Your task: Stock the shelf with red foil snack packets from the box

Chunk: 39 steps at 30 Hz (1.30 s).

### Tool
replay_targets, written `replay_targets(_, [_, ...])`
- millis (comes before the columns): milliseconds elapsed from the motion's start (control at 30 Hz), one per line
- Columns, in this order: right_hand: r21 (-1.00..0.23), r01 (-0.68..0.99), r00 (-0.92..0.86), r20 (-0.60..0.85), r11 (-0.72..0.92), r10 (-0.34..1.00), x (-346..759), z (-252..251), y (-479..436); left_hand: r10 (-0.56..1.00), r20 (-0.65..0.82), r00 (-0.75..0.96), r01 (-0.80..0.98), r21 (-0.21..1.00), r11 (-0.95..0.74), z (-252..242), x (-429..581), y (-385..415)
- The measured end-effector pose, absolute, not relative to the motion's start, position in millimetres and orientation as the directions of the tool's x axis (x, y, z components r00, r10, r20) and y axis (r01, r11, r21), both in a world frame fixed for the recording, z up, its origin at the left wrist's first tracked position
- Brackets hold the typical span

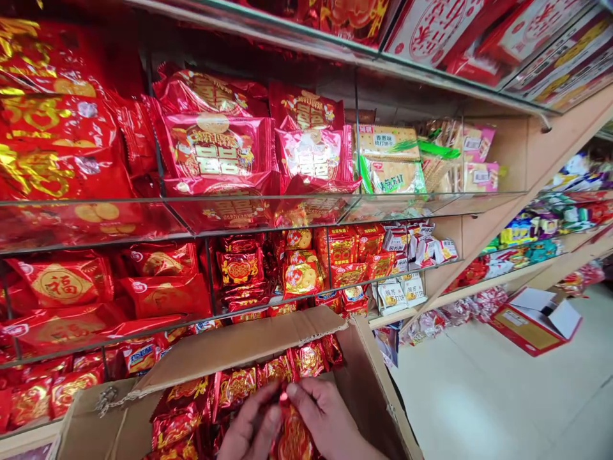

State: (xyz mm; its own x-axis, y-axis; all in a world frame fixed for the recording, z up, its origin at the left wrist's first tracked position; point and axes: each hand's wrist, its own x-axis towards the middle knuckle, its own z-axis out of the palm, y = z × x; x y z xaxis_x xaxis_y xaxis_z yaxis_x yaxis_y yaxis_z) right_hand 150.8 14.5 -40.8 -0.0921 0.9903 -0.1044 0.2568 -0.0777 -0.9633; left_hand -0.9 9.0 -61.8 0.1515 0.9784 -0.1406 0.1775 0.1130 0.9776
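My left hand (pixel 246 427) and my right hand (pixel 330 415) meet low in the view, over an open cardboard box (pixel 244 342). Between them is a red foil snack packet (pixel 293 436) with a gold print. The right thumb and fingers pinch its upper edge. On its left side, the left thumb and curled fingers close on the same packet. Behind and to the left of my hands, several similar red packets (pixel 237 386) fill part of the box. The packet's lower end runs out of view.
Glass-fronted shelves (pixel 268 211) hold many red packets (pixel 213 147) and pale cracker packs (pixel 390 144). The box stands close against them. A wooden divider (pixel 488 220) slants at the right. Farther off, an open red carton (pixel 531 322) lies on the pale tiled floor (pixel 483 402).
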Motion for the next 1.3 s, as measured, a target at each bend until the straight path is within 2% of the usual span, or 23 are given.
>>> replay_targets(67, [-0.983, 0.154, 0.001, -0.100, -0.099, 0.995, 149, -38, 17, 0.987, -0.143, 0.069, 0.077, 0.988, 0.137, -54, 1, 6])
replay_targets(167, [-0.996, 0.045, 0.030, -0.078, -0.080, 0.996, 149, -35, 19, 0.983, -0.186, 0.007, -0.006, 0.983, 0.186, -44, 7, 2])
replay_targets(333, [-0.988, 0.155, 0.081, -0.001, -0.014, 0.997, 148, -34, 13, 0.961, -0.210, -0.180, -0.100, 0.976, 0.195, -40, 14, 2])
replay_targets(467, [-0.958, 0.285, 0.105, 0.056, 0.024, 0.993, 140, -39, 3, 0.945, -0.167, -0.279, 0.000, 0.985, 0.174, -46, 12, 3])
replay_targets(567, [-0.949, 0.315, 0.084, 0.063, 0.033, 0.994, 135, -44, -1, 0.948, -0.096, -0.303, 0.140, 0.980, 0.144, -51, 7, 3])
replay_targets(667, [-0.967, 0.254, 0.069, 0.034, 0.016, 0.997, 133, -47, 0, 0.942, 0.010, -0.337, 0.238, 0.968, 0.075, -58, 4, 1])
replay_targets(900, [-0.999, 0.047, 0.050, -0.012, -0.014, 0.999, 131, -45, 3, 0.884, 0.110, -0.454, 0.301, 0.953, 0.036, -75, 2, -1])
replay_targets(1067, [-0.999, -0.042, 0.048, -0.029, -0.026, 0.998, 132, -35, 6, 0.899, 0.014, -0.438, 0.201, 0.976, 0.083, -59, 2, 0])
replay_targets(1233, [-0.998, 0.047, 0.101, 0.042, 0.038, 0.994, 139, -24, 12, 0.920, -0.157, -0.359, 0.025, 0.984, 0.177, -32, 7, -1])
replay_targets(1300, [-0.995, 0.080, 0.078, 0.069, 0.063, 0.995, 142, -23, 14, 0.925, -0.164, -0.342, -0.059, 0.986, 0.153, -28, 9, -2])
